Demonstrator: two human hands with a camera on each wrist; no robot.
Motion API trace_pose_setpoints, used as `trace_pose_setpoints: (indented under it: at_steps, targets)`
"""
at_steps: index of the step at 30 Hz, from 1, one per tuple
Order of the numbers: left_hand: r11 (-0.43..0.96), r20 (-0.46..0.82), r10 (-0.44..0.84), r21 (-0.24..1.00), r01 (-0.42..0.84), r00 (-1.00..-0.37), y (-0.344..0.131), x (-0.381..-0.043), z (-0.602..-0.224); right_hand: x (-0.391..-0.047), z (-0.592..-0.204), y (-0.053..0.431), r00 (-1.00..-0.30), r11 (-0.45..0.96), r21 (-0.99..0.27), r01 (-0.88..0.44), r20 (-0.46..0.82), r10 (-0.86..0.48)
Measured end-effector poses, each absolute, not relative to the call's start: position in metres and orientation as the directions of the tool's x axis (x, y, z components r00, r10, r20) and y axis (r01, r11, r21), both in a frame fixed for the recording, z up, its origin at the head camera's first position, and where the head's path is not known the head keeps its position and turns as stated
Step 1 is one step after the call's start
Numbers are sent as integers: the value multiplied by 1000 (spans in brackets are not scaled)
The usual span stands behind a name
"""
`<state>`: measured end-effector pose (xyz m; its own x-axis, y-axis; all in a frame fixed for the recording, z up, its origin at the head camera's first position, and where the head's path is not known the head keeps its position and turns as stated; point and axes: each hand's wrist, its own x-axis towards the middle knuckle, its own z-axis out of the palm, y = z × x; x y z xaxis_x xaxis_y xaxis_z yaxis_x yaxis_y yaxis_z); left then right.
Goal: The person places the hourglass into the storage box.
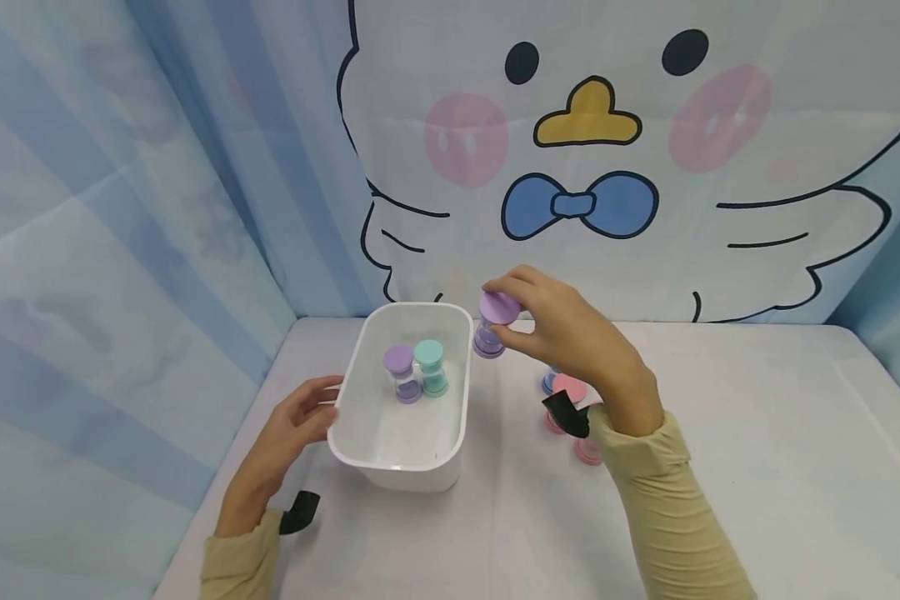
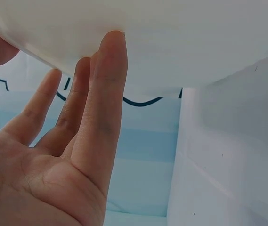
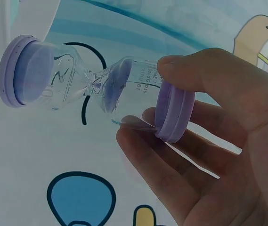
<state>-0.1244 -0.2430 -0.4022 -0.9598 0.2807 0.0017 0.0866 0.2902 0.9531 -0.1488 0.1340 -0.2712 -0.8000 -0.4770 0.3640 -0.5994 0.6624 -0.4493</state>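
Observation:
My right hand (image 1: 570,329) pinches a purple-capped sand timer (image 1: 489,340) by its upper cap, just past the right rim of a white bin (image 1: 360,454). In the right wrist view this sand timer shows its clear waisted glass, purple sand in both bulbs and small printed lettering. Against the bin's left side rests my left hand (image 1: 292,429), its fingers (image 2: 103,94) extended along the outer wall. Inside the bin stand a purple sand timer (image 1: 400,362) and a teal sand timer (image 1: 430,354), side by side.
Right of the bin, partly behind my right wrist, are several sand timers on the white table (image 1: 780,467), among them a blue one (image 1: 548,382) and a pink one (image 1: 570,387). A cartoon-printed curtain (image 1: 570,267) hangs along the table's back edge.

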Motion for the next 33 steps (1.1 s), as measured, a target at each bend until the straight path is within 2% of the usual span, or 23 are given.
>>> trace_pose_setpoints:
  at_steps: [23, 33]
  targets:
    - [282, 5, 276, 956, 86, -961, -242, -124, -401, -156, -270, 96, -772, 610, -474, -635, 365, -520]
    - [282, 3, 274, 956, 83, -962, -242, -123, -400, -160, -275, 82, -732, 575, -454, -681, 386, -562]
